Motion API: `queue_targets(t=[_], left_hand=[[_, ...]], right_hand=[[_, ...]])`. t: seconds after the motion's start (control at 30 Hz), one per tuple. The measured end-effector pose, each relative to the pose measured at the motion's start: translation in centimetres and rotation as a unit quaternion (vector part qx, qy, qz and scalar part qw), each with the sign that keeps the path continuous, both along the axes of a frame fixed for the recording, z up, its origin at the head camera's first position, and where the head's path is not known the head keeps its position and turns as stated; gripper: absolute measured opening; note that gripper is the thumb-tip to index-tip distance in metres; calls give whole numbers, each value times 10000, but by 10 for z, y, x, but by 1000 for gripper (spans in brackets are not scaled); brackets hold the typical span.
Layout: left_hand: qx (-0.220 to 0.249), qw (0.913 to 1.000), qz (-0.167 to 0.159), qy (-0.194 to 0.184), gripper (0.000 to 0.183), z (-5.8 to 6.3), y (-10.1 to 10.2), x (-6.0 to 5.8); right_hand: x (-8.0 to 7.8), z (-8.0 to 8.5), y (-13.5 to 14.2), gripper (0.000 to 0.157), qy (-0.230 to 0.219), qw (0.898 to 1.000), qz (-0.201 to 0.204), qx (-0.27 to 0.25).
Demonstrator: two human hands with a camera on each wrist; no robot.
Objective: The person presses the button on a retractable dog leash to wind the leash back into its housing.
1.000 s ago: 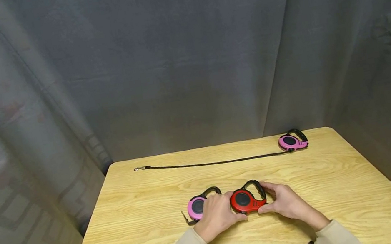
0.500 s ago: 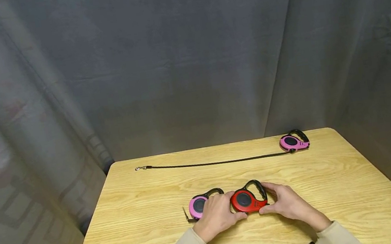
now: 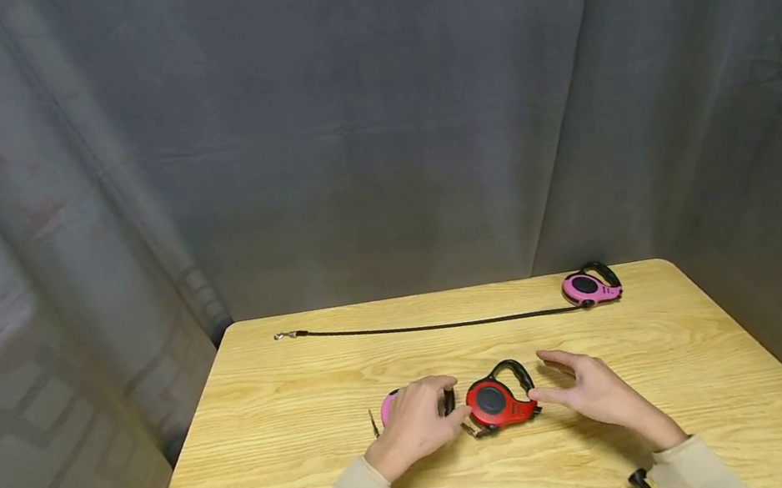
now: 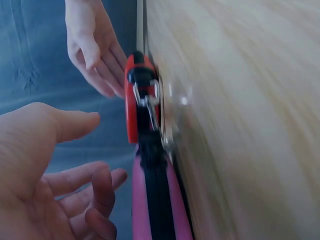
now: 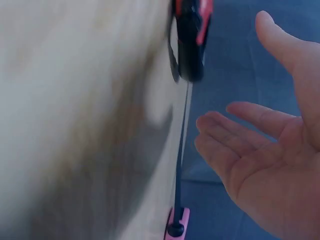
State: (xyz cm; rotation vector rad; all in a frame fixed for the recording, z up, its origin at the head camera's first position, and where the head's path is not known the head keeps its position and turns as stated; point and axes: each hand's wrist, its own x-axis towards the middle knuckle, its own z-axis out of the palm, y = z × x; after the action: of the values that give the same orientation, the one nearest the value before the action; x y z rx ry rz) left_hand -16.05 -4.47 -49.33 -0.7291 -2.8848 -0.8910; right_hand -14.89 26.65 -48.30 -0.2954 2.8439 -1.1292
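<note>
A red retractable dog leash (image 3: 510,410) with a black handle lies on the table between my hands. My left hand (image 3: 418,424) hovers over a pink retractable leash (image 3: 388,407), covering most of it. Its fingers are loosely bent, and the left wrist view shows nothing in that hand (image 4: 55,165). A metal clip (image 4: 148,101) shows at the red leash's near side in that view. My right hand (image 3: 595,392) stands just right of the red leash's handle, thumb and fingers spread. In the right wrist view its palm (image 5: 265,155) holds nothing.
Another pink leash (image 3: 599,294) lies at the table's back right. Its black cord (image 3: 434,327) runs left along the back to a metal clip (image 3: 286,335). Grey curtains (image 3: 374,128) hang behind and beside the wooden table (image 3: 683,369).
Both hands have let go of the red leash and moved apart, left hand to the left, right hand to the right. The red leash stays in place, its clip now showing.
</note>
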Motion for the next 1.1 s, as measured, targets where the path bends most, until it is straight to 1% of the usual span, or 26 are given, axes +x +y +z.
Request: queue_targets(t=[0.1, 0.2, 0.33, 0.5, 0.67, 0.8, 0.93, 1.1], left_hand=[[185, 9998, 82, -31, 43, 0, -11, -3], [236, 9995, 194, 81, 37, -1, -21, -4], [243, 9989, 353, 167, 34, -1, -35, -6], [247, 9974, 634, 239, 35, -3, -52, -7], [168, 9962, 832, 190, 35, -6, -68, -8], [183, 9952, 944, 183, 33, -7, -79, -8], [246, 9938, 1067, 175, 33, -4, -91, -12], [234, 9919, 1247, 17, 33, -2, -107, -19]], right_hand=[[-3, 3, 6, 76, 84, 10000, -40, 14], [-7, 3, 11, 73, 146, 9998, -121, 35], [-13, 0, 17, 73, 196, 9995, -231, 55], [-16, -1, 22, 73, 267, 9990, -298, 215], [-18, 0, 27, 74, 393, 9980, -306, 397], [-21, 1, 33, 73, 460, 9971, -317, 519], [-25, 2, 41, 71, 550, 9958, -329, 648], [-30, 3, 52, 71, 639, 9938, -384, 823]])
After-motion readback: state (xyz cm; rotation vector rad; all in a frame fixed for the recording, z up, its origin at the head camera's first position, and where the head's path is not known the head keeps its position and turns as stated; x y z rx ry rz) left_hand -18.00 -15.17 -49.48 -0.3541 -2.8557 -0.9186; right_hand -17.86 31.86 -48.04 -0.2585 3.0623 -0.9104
